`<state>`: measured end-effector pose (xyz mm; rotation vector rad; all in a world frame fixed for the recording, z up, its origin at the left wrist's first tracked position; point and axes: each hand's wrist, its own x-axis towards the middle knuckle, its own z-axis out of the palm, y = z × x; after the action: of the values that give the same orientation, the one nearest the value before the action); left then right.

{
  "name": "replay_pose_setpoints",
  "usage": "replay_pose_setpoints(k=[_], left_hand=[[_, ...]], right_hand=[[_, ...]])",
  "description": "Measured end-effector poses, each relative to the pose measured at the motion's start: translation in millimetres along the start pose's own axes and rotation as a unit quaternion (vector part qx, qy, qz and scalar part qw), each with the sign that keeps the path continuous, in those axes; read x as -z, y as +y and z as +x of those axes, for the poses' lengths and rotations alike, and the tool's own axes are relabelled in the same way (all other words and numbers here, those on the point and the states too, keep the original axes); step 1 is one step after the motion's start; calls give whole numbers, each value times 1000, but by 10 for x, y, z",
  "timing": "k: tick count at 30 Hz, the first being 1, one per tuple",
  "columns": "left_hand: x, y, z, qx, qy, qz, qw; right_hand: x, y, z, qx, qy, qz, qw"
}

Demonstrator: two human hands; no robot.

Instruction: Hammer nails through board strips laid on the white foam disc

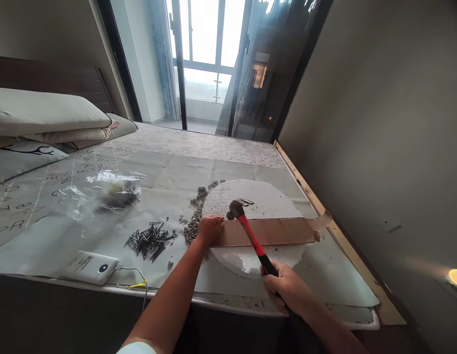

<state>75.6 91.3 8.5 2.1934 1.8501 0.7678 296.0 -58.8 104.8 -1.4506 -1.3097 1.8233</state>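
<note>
My right hand point(282, 285) is wrapped round the black grip of a claw hammer point(251, 236) with a red shaft. The hammer's head is above the left part of a brown cardboard strip point(269, 232), close to my left hand. At the strip's left end, my left hand point(210, 229) is closed with its fingertips together; what they pinch, if anything, is too small to make out. Beneath the strip lies a round white foam board point(258, 196) with a rough surface. Grey stone chips point(193, 228) line its left edge.
A pile of nails point(150, 241) lies to the left, near a clear plastic bag point(116, 191) with dark contents. A white power bank point(93, 267) with a cable sits at the front edge of the grey sheet point(165, 172) covering the bed. Pillows point(47, 113) are stacked far left; a wooden rail point(305, 189) runs along the right.
</note>
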Motion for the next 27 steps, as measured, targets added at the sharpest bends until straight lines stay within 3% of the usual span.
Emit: replay_pose_setpoints(k=[10, 15, 21, 27], left_hand=[[47, 49, -26, 19, -13, 13, 1000], [51, 57, -28, 36, -16, 11, 999], [50, 54, -34, 23, -19, 20, 999], [43, 45, -44, 32, -33, 23, 999]], right_hand=[[-33, -339, 111, 46, 9, -63, 997], [-74, -285, 272, -3, 15, -101, 995], [-99, -354, 222, 52, 23, -74, 996], [-140, -238, 260, -8, 29, -101, 994]])
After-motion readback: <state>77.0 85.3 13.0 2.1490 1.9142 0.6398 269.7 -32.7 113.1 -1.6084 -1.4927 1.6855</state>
